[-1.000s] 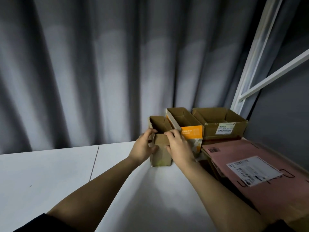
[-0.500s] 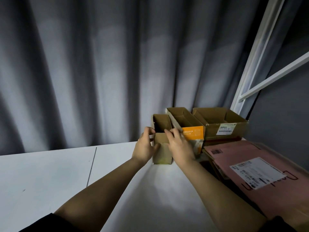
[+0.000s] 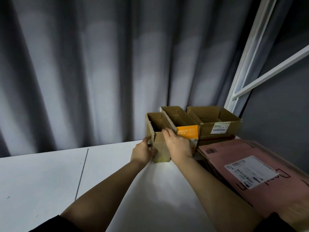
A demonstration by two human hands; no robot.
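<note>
A small open brown cardboard box [image 3: 159,148] stands on the white table [image 3: 50,178] by the grey curtain. My left hand [image 3: 143,151] grips the box's near left corner, fingers curled round its side flap. My right hand [image 3: 177,144] lies over the box's near right edge, fingers bent over the rim. Both forearms reach forward from the bottom of the view.
To the right of the small box stand an open box with an orange front [image 3: 187,133] and a larger open box with a white label [image 3: 219,124]. A flat pink carton [image 3: 250,164] with a shipping label lies at right. A white frame [image 3: 242,64] rises behind.
The small box has been pushed slightly away toward the curtain. My left hand slid down to its lower left corner; the right hand stayed on the rim.
</note>
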